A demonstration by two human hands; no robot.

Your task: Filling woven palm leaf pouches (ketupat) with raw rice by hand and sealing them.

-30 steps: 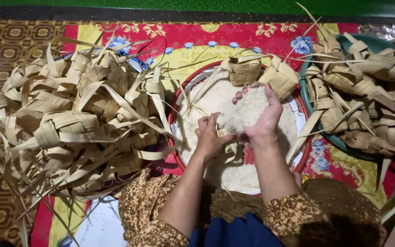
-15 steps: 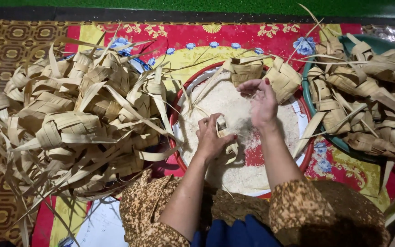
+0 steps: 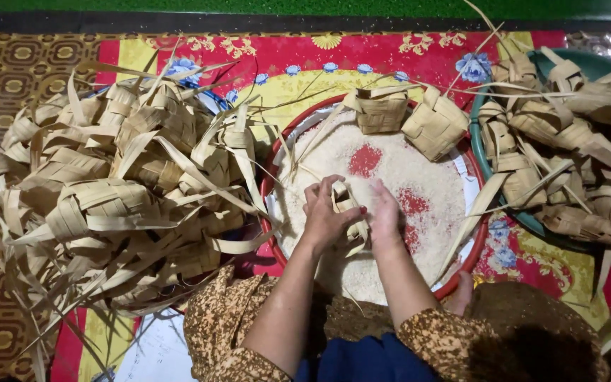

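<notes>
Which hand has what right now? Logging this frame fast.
Left hand: closed around a woven leaf pouch above the rice.
Right hand: fingers flat, palm down on the rice, beside the pouch; holds nothing visible.

A small woven leaf pouch (image 3: 348,216) is held by the left hand (image 3: 325,218) over a red tray (image 3: 476,212) of white rice (image 3: 390,184), with the right hand (image 3: 385,218) pressed against it at 3 o'clock. Two woven pouches (image 3: 408,117) are seen at the tray's 12 o'clock rim, and a large heap (image 3: 121,191) at 9 o'clock.
</notes>
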